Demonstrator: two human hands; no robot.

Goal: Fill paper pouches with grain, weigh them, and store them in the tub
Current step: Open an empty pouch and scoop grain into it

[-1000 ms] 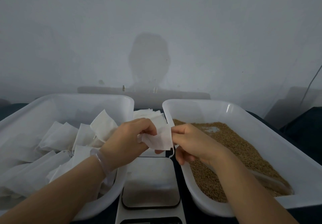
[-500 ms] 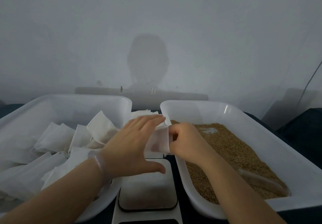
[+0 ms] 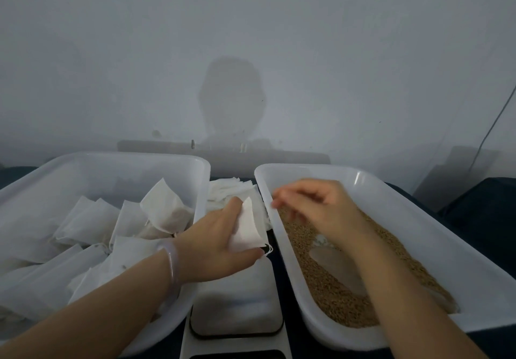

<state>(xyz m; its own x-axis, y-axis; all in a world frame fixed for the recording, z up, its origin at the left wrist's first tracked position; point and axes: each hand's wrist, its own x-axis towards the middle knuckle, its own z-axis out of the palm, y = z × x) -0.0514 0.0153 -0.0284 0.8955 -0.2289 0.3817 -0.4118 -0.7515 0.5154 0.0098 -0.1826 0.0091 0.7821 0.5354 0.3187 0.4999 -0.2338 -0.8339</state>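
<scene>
Grey wall (image 3: 251, 23), left hand (image 3: 212, 244) grip clamped on pouch (image 3: 247, 229), right hand (image 3: 321, 208) grip apart over grain (image 3: 329, 289)

Dim, flat, bluish light, low contrast. Source sat behind the person: head shadow (image 3: 233, 99) fell on wall (image 3: 111, 51) at 12 o'clock. Small glare on grain tub (image 3: 358, 178) rim, 2 o'clock. Right hand (image 3: 315, 205) fingertips motion-blurred. Wide-angle bending twd edges.

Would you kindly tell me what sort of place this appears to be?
Probably a small hand-packing station, perhaps at home: a tub of loose grain, a second tub heaped with filled paper pouches, and a kitchen scale between them, against a bare wall.
</scene>
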